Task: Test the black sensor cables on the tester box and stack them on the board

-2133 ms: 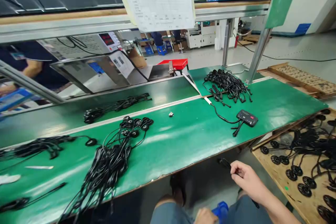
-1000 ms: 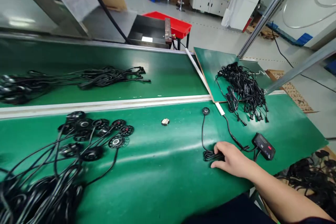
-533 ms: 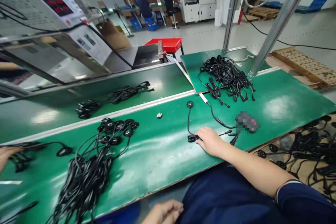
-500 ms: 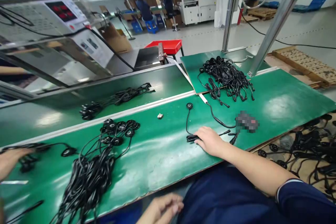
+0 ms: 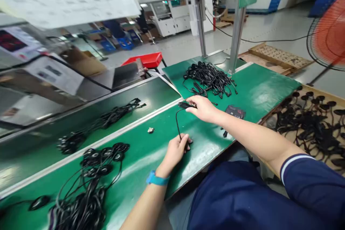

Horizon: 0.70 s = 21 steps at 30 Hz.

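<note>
Spanning your hands, the thin black flexible cable (image 5: 177,124) runs lengthwise away from you over the glossy green table (image 5: 145,161); fingers of your left hand (image 5: 175,151) grip its near portion, and those of your right hand (image 5: 202,108) pinch its dark far end piece (image 5: 183,105).

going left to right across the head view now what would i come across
Lone black cable head → near black cable pile → small pale scrap → left hand → right hand → black box → heap of black cables at far right
</note>
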### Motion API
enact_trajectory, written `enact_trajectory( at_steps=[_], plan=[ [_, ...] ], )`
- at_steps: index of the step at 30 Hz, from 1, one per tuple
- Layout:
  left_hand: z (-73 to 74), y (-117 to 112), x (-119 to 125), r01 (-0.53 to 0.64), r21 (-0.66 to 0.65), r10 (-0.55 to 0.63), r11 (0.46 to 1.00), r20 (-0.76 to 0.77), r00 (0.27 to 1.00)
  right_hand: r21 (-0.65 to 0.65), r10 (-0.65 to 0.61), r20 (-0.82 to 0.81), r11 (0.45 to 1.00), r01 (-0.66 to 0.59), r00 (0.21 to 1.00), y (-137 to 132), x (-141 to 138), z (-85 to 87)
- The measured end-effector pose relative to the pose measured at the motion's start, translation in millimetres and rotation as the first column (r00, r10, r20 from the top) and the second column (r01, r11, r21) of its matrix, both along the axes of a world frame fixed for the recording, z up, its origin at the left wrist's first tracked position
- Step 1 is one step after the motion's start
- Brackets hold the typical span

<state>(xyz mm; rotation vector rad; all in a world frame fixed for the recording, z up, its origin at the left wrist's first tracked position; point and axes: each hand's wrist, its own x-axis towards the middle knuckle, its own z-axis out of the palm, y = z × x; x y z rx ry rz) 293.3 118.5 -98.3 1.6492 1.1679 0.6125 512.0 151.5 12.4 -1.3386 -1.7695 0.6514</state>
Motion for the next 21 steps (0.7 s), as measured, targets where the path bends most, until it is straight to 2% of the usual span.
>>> enact_trajectory(
  at_steps=[1,2,4,6,8,10,12,14,16,17,19,20,21],
  plan=[
    [1.8,-1,3,-0.012,-0.122,0.026,0.992,0.116,0.993,0.074,-0.072,0.067,0.995,0.067,0.995,-7,0,-7.5],
    [4.5,-2,5,-0.006,-0.232,0.062,0.973,0.234,0.970,0.147,-0.099,0.115,0.986,0.082,0.988,-19,-2,-15.5],
    [11.2,-6,10,0.041,-0.402,0.145,0.915,0.421,0.895,0.224,-0.030,0.164,0.975,-0.008,0.986,-52,-6,-31.3],
    [17.8,-12,15,0.107,-0.518,0.217,0.848,0.525,0.823,0.220,0.080,0.185,0.968,-0.121,0.979,-88,-12,-44.4],
    [23.5,-19,20,0.188,-0.596,0.254,0.781,0.578,0.776,0.179,0.118,0.219,0.971,-0.159,0.968,-117,-20,-53.9],
    [28.1,-25,24,0.269,-0.642,0.257,0.718,0.603,0.755,0.134,0.086,0.286,0.983,-0.128,0.954,-132,-28,-60.8],
    [30.7,-29,28,0.333,-0.668,0.237,0.665,0.613,0.754,0.099,0.015,0.350,0.994,-0.053,0.937,-135,-33,-66.9],
    [29.3,-30,31,0.382,-0.670,0.190,0.636,0.616,0.764,0.085,-0.043,0.349,0.996,0.014,0.936,-132,-33,-72.6],
    [22.2,-25,30,0.415,-0.629,0.096,0.657,0.616,0.782,0.066,-0.066,0.229,0.996,0.052,0.971,-131,-28,-76.8],
    [16.5,-22,28,0.422,-0.580,0.023,0.697,0.606,0.795,0.036,-0.070,0.121,0.997,0.066,0.990,-132,-25,-77.8],
    [1.7,-13,17,0.374,-0.396,-0.139,0.839,0.509,0.849,-0.089,-0.113,-0.141,0.991,0.101,0.984,-137,-18,-76.5],
    [-6.9,-8,10,0.307,-0.260,-0.180,0.916,0.417,0.891,-0.170,-0.152,-0.272,0.980,0.108,0.950,-141,-14,-73.7],
    [-15.8,-4,3,0.222,-0.107,-0.180,0.969,0.311,0.933,-0.242,-0.191,-0.391,0.965,0.099,0.900,-145,-11,-69.3]
  ],
)
